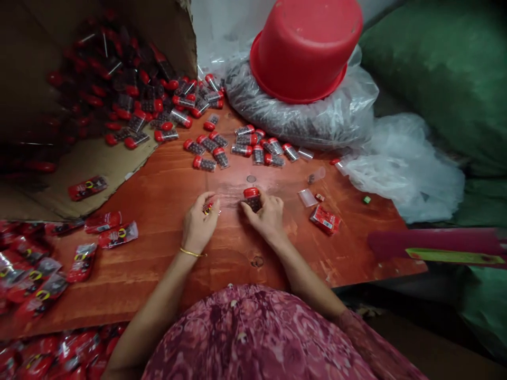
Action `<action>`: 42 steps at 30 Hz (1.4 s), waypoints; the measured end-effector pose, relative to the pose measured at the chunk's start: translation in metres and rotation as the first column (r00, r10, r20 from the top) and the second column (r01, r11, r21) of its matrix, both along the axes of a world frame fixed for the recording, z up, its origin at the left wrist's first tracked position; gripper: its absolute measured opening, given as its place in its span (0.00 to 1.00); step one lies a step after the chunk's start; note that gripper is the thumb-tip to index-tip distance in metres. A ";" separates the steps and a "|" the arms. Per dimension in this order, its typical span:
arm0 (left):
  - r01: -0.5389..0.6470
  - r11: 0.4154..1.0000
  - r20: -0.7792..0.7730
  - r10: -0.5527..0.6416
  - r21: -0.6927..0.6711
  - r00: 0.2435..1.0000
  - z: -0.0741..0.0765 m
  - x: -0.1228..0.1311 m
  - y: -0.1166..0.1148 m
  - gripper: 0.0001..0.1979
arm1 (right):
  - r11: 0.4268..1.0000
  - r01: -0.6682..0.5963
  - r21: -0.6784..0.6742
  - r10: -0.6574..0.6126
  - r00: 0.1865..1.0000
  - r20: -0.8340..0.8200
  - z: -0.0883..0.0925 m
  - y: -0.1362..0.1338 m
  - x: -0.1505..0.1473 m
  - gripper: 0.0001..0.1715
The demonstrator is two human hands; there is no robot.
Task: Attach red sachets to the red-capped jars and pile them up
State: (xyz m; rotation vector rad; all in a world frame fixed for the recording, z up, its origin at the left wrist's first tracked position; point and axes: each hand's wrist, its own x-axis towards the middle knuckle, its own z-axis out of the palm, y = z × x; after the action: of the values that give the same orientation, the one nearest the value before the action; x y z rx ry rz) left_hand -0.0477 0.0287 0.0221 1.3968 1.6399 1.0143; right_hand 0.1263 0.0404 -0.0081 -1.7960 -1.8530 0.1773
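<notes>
My right hand (268,215) is closed round a small clear vial with a red cap (252,198), filled with dark beads and standing on the wooden table (166,200). To its left, my left hand (199,224) pinches a small red printed wrapper (207,207); a gold bangle sits on that wrist. The two hands rest close together near the table's middle. A loose heap of several red-capped vials (245,148) lies just beyond them.
A tipped cardboard box (119,95) at the back left spills more vials. A red bucket (304,50) lies upside down on a plastic bag of dark beads (309,116). Red wrapped packets (35,274) pile at the left edge; one packet (325,219) and empty tubes lie at right.
</notes>
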 end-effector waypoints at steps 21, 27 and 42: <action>0.055 0.996 -0.406 -0.024 0.066 0.913 -0.029 -0.030 -0.004 0.08 | 0.977 -0.134 0.164 0.134 0.991 0.007 0.006 -0.005 0.000 0.17; -0.062 0.983 -0.281 0.109 0.172 0.953 -0.016 -0.028 -0.011 0.08 | 0.926 -0.377 0.011 0.335 0.807 -0.487 0.011 -0.015 -0.042 0.17; -0.107 0.924 0.682 0.345 -0.366 0.645 0.015 0.010 -0.031 0.18 | 0.957 -0.275 0.091 0.262 0.689 -0.676 0.012 -0.014 -0.059 0.21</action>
State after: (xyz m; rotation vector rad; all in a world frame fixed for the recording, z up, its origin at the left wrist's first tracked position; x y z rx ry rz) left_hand -0.0373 -0.0019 0.0371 0.4428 1.2653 1.2078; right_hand 0.0672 0.0260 0.0039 -1.1939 -1.5306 0.8542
